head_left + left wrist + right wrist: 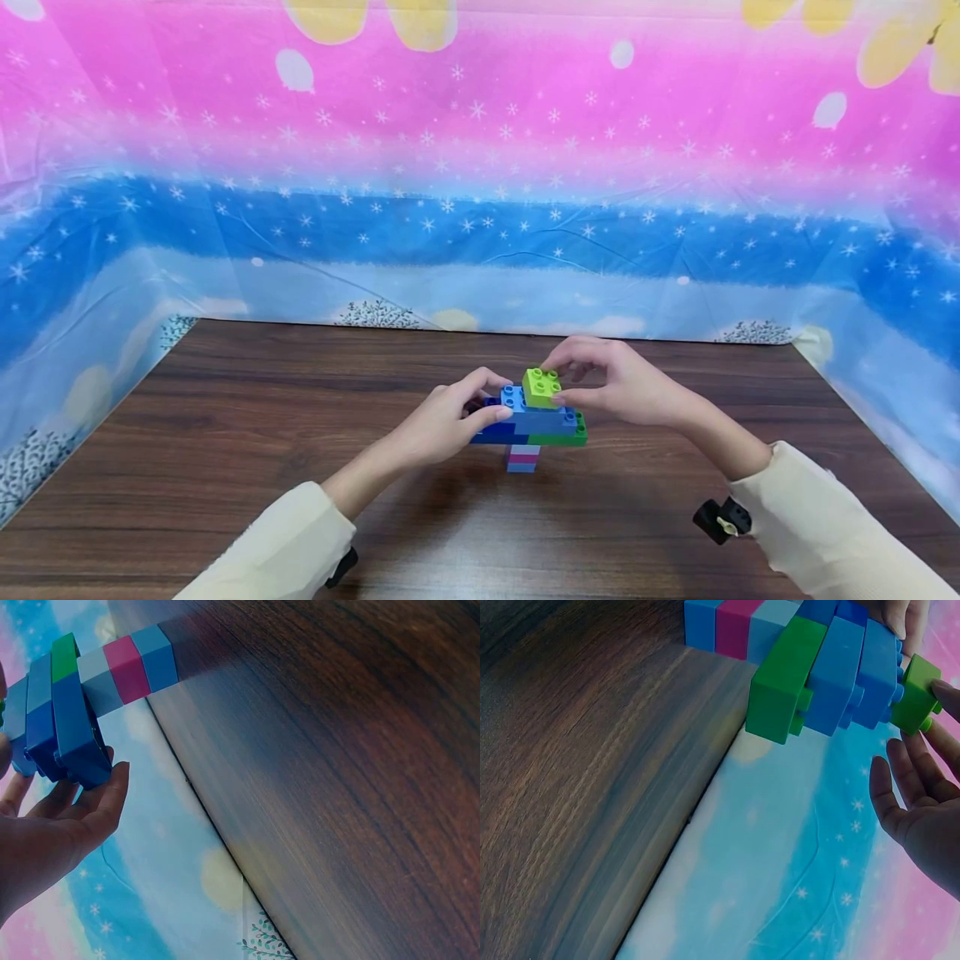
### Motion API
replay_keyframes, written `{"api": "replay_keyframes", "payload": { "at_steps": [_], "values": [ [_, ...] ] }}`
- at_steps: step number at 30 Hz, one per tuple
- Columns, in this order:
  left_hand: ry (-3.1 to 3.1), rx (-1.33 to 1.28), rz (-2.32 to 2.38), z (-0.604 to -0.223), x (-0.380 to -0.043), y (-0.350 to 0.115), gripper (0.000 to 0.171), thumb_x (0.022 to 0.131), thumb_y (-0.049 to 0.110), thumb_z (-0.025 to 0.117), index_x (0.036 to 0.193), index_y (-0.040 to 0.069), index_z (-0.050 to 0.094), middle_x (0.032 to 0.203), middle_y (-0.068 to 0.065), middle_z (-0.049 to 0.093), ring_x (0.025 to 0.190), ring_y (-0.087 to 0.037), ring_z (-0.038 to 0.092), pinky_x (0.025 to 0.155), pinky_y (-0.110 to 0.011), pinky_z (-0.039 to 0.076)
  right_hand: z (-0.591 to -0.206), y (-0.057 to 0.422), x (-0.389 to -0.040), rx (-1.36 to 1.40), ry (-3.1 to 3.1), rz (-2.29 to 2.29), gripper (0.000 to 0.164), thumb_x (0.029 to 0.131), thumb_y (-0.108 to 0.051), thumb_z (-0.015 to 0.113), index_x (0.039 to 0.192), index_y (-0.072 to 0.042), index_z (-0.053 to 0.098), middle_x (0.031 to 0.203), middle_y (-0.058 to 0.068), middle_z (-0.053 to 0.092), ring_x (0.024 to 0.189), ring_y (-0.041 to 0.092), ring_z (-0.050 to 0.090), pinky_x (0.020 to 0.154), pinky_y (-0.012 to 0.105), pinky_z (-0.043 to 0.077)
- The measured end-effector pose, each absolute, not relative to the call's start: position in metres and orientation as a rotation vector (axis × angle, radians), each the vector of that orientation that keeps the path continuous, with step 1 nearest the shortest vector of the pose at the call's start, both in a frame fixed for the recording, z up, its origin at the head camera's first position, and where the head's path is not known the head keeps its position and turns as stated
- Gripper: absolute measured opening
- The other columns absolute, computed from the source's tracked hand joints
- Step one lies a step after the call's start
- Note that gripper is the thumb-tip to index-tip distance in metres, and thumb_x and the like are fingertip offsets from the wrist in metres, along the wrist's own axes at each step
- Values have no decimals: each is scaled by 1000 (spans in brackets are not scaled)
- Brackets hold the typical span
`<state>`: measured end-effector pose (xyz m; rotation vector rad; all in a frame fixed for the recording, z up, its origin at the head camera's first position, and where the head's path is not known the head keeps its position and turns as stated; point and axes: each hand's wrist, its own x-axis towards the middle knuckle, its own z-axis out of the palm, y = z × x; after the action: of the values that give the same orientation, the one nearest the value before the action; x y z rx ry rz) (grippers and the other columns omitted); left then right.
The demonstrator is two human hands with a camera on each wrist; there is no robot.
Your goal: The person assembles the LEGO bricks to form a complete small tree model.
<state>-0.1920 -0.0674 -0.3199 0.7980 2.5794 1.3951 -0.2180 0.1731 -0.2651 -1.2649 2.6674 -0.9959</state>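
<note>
A structure of toy building bricks stands on the table: a narrow column (522, 458) of light blue, pink and pale grey bricks below wider layers. The lowest wide layer joins a dark blue brick (79, 735) to a green brick (784, 682), with blue bricks (543, 423) stacked above. My left hand (442, 421) grips the left end of these layers between thumb and fingers. Over the top blue brick, my right hand (611, 383) pinches a lime green brick (542, 388), which sits slightly askew. In the right wrist view, its underside is close to the studs.
The dark wooden table (262, 417) extends around the structure. A pink and blue snowflake-patterned cloth (450, 225) hangs along its back and sides. Black devices are strapped at both wrists, the right one (722, 521) beneath the cream sleeve (817, 508).
</note>
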Motion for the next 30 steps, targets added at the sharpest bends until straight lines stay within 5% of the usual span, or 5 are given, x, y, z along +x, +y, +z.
{"api": "replay_keyframes", "payload": {
  "at_steps": [30],
  "values": [
    [2556, 791, 1392, -317, -191, -68, 28, 96, 27, 48, 121, 16, 49, 109, -11, 60, 96, -21, 59, 78, -38, 49, -267, 164, -216, -1317, 2694, -933, 29, 83, -12, 68, 112, -8, 63, 108, -1, 56, 84, 14, 53, 70, 32, 47]
  ]
}}
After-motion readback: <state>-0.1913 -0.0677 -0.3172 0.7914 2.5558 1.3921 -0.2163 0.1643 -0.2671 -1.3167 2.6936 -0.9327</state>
